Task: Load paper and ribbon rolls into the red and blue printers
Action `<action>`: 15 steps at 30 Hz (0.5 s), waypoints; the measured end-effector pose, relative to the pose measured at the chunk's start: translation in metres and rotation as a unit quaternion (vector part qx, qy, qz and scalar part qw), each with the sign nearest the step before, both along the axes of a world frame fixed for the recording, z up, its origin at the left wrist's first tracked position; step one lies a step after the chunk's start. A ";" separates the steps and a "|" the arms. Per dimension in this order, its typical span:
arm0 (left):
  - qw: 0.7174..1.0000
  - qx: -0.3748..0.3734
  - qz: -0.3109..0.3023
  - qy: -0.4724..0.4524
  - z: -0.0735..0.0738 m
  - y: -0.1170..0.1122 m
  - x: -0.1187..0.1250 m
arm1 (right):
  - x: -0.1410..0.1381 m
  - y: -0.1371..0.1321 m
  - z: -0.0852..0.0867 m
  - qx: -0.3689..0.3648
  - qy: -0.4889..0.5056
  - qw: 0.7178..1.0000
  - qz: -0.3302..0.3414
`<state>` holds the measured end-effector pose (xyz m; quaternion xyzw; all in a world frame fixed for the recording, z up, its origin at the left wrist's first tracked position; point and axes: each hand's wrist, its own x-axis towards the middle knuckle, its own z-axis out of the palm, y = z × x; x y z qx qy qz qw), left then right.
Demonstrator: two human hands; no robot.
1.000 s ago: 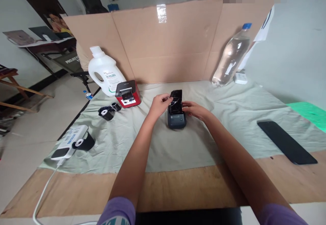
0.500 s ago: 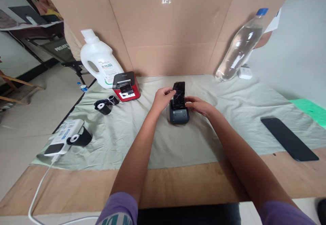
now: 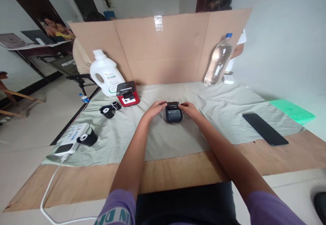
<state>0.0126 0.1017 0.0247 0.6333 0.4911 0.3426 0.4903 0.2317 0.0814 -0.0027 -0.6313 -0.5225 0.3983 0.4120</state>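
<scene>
A small black printer rests on the cloth in front of me, its front face with a round button turned towards me. On its top lies a black piece with a marbled pattern; whether it is a strip or a lid I cannot tell. My left hand is closed at the printer's upper left corner, thumb and fingers against it. At the upper right corner my right hand grips likewise, fingertips by the edge of the marbled piece. The inner sides of both sets of fingertips are hidden.
Left stand a red and black printer, a white detergent jug, black rolls and a white power strip. A tilted water bottle leans on the cardboard. A phone lies right.
The black marbled piece stood upright above the printer and is now low on its top. My left hand has come down with it; my right hand stays at the right side. The view tilted up.
</scene>
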 end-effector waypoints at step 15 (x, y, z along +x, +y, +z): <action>0.995 -0.098 0.003 -0.020 -0.016 0.000 0.006 | 0.001 0.000 -0.027 0.175 -0.075 0.982 0.012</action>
